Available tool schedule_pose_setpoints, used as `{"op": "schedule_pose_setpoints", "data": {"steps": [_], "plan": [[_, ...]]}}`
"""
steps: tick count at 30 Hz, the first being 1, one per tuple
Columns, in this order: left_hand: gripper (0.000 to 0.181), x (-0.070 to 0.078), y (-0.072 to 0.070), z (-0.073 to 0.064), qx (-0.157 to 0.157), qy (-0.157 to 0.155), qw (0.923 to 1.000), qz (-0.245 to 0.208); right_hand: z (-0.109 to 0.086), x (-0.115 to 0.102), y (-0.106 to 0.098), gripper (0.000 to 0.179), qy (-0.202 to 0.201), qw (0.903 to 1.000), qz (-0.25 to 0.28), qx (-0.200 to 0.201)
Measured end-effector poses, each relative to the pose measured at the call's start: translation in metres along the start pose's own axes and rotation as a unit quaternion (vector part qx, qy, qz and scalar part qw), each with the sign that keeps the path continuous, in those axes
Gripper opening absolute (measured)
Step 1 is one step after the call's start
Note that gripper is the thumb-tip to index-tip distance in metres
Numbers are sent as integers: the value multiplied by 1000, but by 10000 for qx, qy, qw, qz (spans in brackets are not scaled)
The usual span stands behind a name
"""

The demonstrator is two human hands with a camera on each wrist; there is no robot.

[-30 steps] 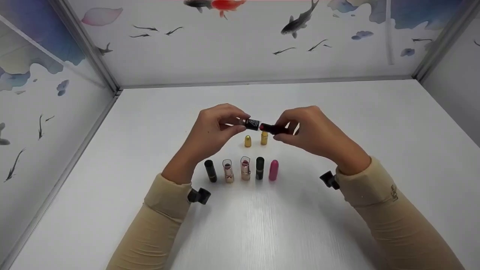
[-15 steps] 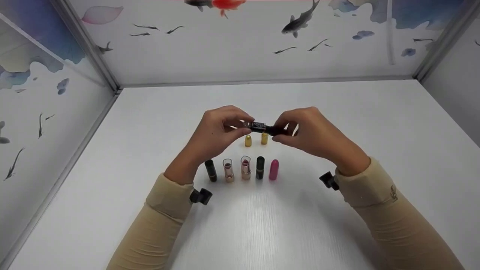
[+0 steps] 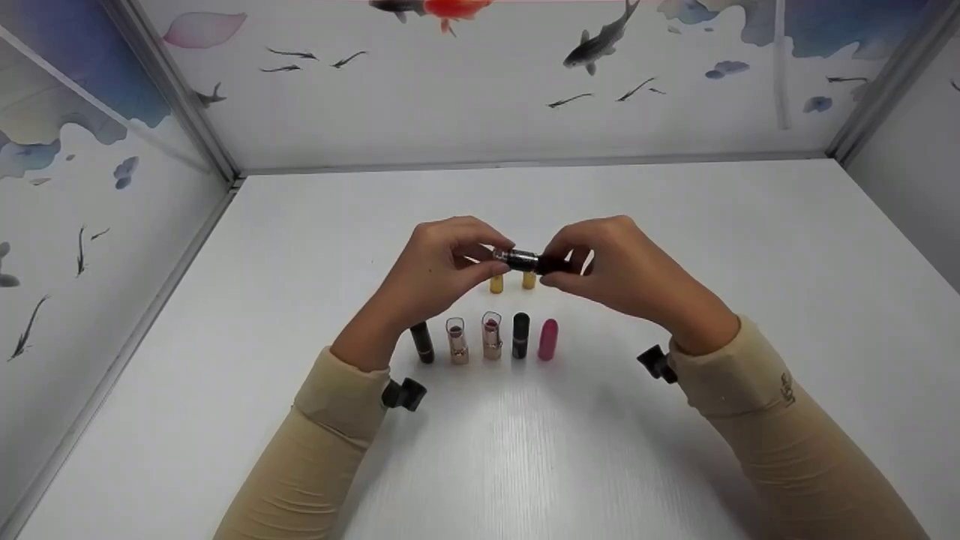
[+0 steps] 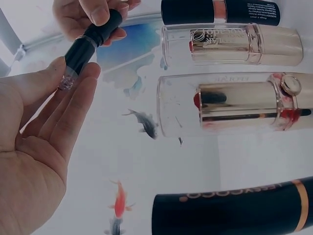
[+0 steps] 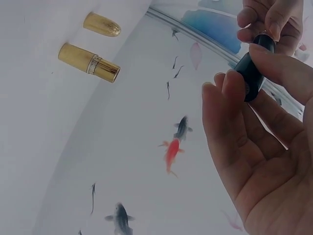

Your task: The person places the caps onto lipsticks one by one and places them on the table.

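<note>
Above the table, both hands hold a black lipstick (image 3: 523,260) level between them. My left hand (image 3: 439,259) pinches the clear end of its cap (image 4: 78,58) between thumb and fingers. The base (image 5: 252,73) is gripped by my right hand (image 3: 619,259). Cap and base meet end to end; no red tip shows, and I cannot tell if the cap is fully on. Behind and below the hands stand a gold lipstick tube (image 5: 78,58) and, apart from it, its gold cap (image 5: 101,24).
Nearer me runs a row of upright lipsticks: a black one (image 3: 424,345), two clear-capped ones (image 3: 457,345) (image 4: 239,105), another black one (image 3: 520,337) and a pink one (image 3: 548,340). Fish-painted panels (image 3: 487,112) enclose the white table (image 3: 480,465) at the back and sides.
The cap in my left hand has moved right onto the lipstick in my right hand, covering its red tip. Both hands have lowered slightly; the row of lipsticks has not moved.
</note>
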State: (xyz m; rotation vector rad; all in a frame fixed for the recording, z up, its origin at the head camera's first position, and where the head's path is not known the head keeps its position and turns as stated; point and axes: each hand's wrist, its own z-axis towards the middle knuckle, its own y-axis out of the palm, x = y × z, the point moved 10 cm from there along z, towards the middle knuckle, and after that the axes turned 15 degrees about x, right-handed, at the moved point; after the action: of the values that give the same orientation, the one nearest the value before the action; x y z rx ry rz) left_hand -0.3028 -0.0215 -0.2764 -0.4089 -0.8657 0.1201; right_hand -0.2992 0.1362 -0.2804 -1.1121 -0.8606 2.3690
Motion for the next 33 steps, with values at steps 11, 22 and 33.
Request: {"op": "schedule_pose_setpoints", "data": {"steps": [11, 22, 33], "plan": [[20, 3, 3, 0, -95, 149, 9997, -165, 0, -7, 1, 11, -175, 9998, 31, 16], [20, 5, 1, -1, -55, 219, 9997, -127, -1, -9, 0, 12, -221, 9997, 93, 52], [20, 8, -2, -1, 20, 97, 9996, -255, -1, -15, -3, 13, -326, 9993, 118, 123]]}}
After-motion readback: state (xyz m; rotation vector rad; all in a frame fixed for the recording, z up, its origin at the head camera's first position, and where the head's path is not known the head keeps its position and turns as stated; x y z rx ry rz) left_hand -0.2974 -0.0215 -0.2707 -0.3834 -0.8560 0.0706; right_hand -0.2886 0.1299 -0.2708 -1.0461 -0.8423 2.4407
